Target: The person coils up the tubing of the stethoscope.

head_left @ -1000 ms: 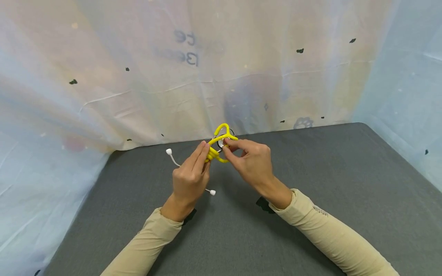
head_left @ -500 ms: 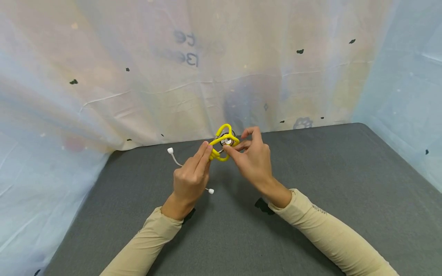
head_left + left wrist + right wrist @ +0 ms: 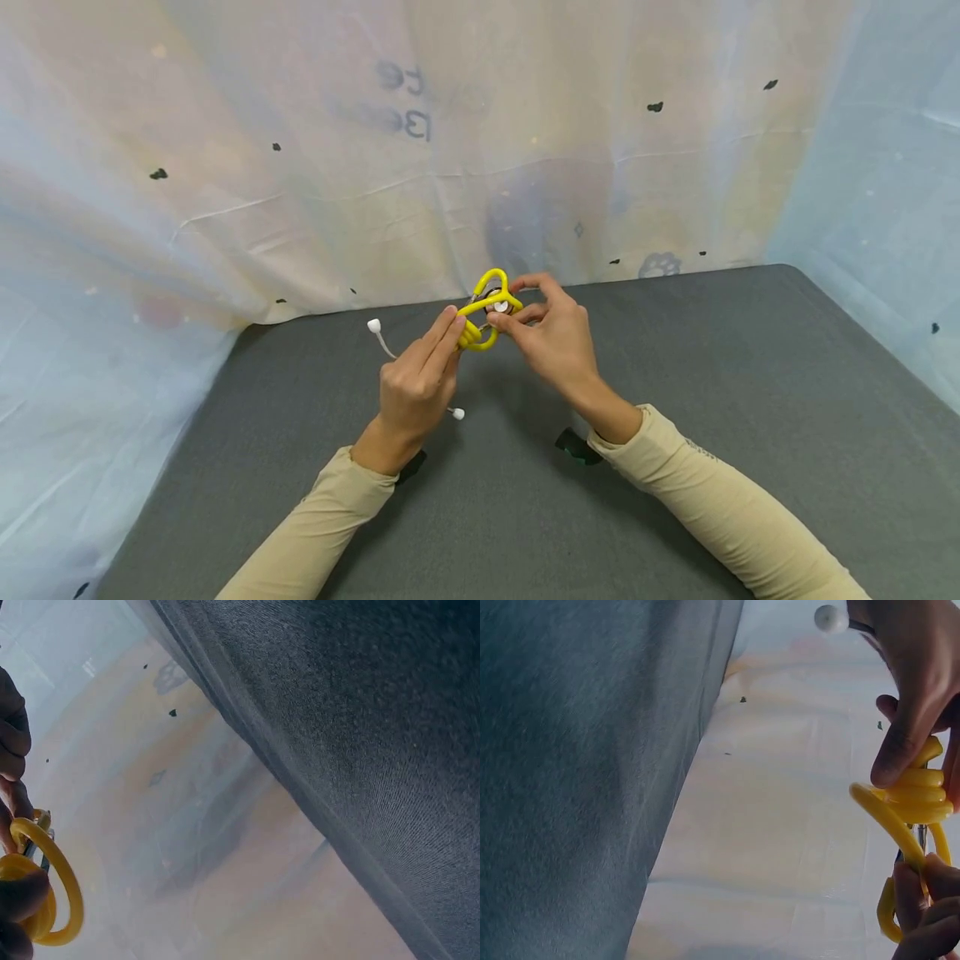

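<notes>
A stethoscope with yellow tubing (image 3: pixel 480 306) is held up over the table between both hands. My left hand (image 3: pixel 416 385) grips its wound tubing; in the right wrist view the thumb presses on the stacked coils (image 3: pixel 919 796). With thumb and fingertips, my right hand (image 3: pixel 557 340) pinches the stethoscope near the round chest piece (image 3: pixel 501 307), which shows inside a yellow loop. White ear tips (image 3: pixel 374 326) stick out on either side of the left hand. In the left wrist view, a yellow loop (image 3: pixel 73 889) shows at the left edge, and the hands are partly cut off.
A grey cloth-covered table (image 3: pixel 480 517) lies beneath the hands. Behind it hangs a pale printed curtain (image 3: pixel 337 217) with dark patches, and bluish sheeting (image 3: pixel 885 192) hangs at the right. A dark object (image 3: pixel 576 446) shows below the right wrist.
The right hand's index finger lifted off the chest piece, then came back down toward the tubing loop. The stethoscope shifted slightly right; the left hand kept its grip.
</notes>
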The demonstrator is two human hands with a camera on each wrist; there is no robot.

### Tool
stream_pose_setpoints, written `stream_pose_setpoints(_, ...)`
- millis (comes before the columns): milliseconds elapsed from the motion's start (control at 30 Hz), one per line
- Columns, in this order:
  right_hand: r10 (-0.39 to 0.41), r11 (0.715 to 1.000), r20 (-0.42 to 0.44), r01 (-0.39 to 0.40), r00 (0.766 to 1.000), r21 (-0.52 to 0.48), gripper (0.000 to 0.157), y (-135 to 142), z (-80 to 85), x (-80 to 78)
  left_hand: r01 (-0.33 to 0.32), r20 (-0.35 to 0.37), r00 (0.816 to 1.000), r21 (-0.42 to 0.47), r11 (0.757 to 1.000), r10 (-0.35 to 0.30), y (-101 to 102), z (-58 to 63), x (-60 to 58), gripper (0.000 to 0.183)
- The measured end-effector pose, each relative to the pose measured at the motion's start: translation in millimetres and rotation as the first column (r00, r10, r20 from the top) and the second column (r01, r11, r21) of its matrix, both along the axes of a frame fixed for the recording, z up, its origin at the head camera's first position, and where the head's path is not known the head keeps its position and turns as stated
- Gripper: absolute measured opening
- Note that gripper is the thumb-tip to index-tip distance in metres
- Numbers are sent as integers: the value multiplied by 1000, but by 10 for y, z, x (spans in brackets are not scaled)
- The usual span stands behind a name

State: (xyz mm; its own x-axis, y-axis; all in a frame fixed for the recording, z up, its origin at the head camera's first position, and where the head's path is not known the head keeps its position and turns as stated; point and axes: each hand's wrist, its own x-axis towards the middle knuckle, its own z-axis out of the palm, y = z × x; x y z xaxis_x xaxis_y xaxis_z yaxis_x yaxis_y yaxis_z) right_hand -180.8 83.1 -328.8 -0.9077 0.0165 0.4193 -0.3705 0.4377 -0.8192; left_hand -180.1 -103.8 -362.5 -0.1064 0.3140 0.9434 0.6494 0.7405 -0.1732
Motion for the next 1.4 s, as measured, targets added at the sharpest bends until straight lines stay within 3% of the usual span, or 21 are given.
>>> stream_pose_setpoints(233, 35, 991, 136, -17, 990, -132, 39, 58, 17, -32, 35, -45, 998, -15, 999, -36, 11, -21, -5, 31)
stream_pose_setpoints(333, 23, 990, 128, -5, 992, -140, 38, 63, -1, -41, 32, -36, 999, -20, 999, -33, 8, -21, -6, 33)
stream_pose_setpoints(567, -65, 993, -33, 62, 997, -96, 38, 20, -44, -35, 20, 27, 999, 26, 999, -21, -40, 11, -37, 40)
stream_pose_setpoints(833, -49, 990, -37, 53, 998, 131, 53, 122, 66, -45, -19, 161, 987, 48, 999, 11, -115, 36, -78, 42)
stream_pose_setpoints(933, 0, 975, -75, 16, 997, 220, 54, 195, 140, -68, -21, 190, 982, 58, 998, 9, -145, 47, -91, 43)
stream_pose_setpoints(1067, 127, 938, -105, -85, 986, 336, 61, 296, 203, -105, -6, 198, 980, 32, 999, 0, -172, 60, -106, 43)
stream_pose_setpoints(1233, 310, 865, -39, -265, 950, 426, 78, 389, 228, -147, 26, 207, 978, 17, 1000, -29, -187, 62, -119, 42)
stream_pose_setpoints(1400, 403, 818, -1, -359, 915, 448, 73, 430, 219, -175, 51, 206, 977, -5, 999, -49, -201, 52, -140, 43)
